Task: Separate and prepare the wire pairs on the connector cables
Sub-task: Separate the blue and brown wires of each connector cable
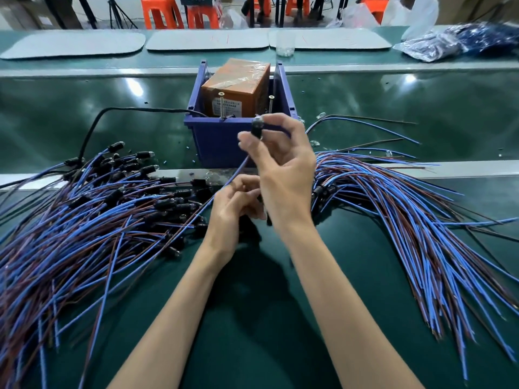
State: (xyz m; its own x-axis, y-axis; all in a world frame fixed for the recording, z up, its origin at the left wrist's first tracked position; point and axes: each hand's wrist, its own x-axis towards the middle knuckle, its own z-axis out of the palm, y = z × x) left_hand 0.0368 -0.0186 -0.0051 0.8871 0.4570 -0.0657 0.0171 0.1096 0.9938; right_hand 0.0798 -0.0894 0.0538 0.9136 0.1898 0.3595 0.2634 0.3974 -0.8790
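Observation:
My right hand (283,167) pinches a black connector (257,127) between thumb and fingertips, raised in front of the blue bin. A blue wire (238,168) runs from the connector down to my left hand (233,204), whose curled fingers grip it lower down. Left of my hands lies a big pile of blue and brown wire pairs with black connectors (92,217). A second bundle of the same cables (398,203) fans out on the right, its wire ends pointing away to the right.
A blue plastic bin (283,88) holding an orange taped box (238,88) with two upright screws stands just behind my hands. A black cable (92,127) runs into it from the left. Grey mats, a clear cup (285,46) and a bag of blue parts (460,42) lie beyond.

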